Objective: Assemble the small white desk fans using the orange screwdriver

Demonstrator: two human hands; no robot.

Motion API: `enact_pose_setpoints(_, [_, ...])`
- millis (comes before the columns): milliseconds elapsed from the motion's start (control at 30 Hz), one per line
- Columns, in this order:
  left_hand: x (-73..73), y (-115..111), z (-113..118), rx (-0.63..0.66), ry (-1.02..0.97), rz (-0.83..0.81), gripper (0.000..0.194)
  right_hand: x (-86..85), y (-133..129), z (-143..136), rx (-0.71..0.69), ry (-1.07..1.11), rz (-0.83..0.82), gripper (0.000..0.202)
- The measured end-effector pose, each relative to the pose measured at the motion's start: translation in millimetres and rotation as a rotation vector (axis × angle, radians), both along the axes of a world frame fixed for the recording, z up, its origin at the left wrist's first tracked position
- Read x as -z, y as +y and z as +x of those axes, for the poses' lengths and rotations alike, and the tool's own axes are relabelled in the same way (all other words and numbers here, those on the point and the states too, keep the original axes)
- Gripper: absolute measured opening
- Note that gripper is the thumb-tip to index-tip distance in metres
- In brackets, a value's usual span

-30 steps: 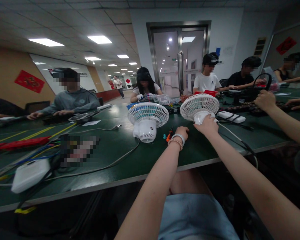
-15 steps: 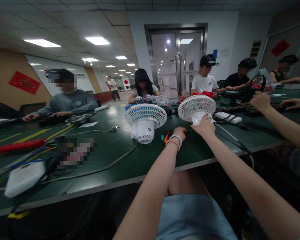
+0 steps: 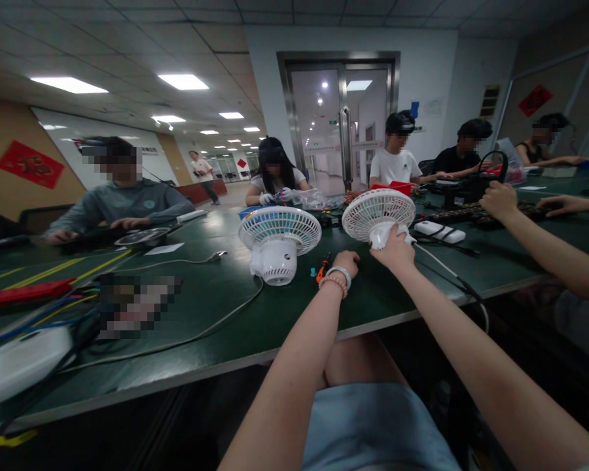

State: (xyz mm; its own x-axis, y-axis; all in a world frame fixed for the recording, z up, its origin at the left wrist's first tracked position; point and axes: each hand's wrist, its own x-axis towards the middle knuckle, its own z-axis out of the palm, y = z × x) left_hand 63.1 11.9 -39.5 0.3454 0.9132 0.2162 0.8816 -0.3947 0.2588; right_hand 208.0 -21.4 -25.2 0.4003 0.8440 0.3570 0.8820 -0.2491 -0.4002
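A white fan head with a round slatted grille leans on the green table in front of me. My right hand is closed around its rear housing, with the palm side hidden. Left of it, my left hand, with a bangle and a beaded bracelet at the wrist, rests on the table with its fingers curled. Beside that hand lie a small orange-handled tool and a tiny teal piece. A second white fan stands further left, its grille tilted up; neither hand touches it.
A white power strip and cables lie to the right, near a co-worker's hands. At left are a red strip, tangled wires and a white box. The table's front edge is close to me. Several people sit around the table.
The whole view has shifted slightly, so the table things appear further left. Both hands keep their places at the fan and on the table. A person walks in the background.
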Motion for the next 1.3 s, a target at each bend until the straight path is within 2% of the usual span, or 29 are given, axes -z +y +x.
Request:
enact_pose_setpoints(567, [-1.2,-1.7,-1.2,0.008,-0.010,0.029,0.035,3.9,-31.1,-6.6,-0.076,-0.070,0.063,0.094])
enact_pose_setpoints(933, [-4.9,-3.0,0.3,0.016,-0.055,0.040,0.033,-2.2,-42.5,-9.1,-0.083,-0.088,0.034,0.093])
enact_pose_setpoints(1133, [-3.3,0.3,1.9,-0.021,-0.157,0.119,0.033,-2.5,-44.2,-9.5,-0.062,-0.092,0.016,0.092])
enact_pose_setpoints(1300, [-1.7,4.0,5.7,-0.013,-0.418,0.175,0.030,-1.6,-42.8,-8.4,-0.071,-0.075,0.022,0.093])
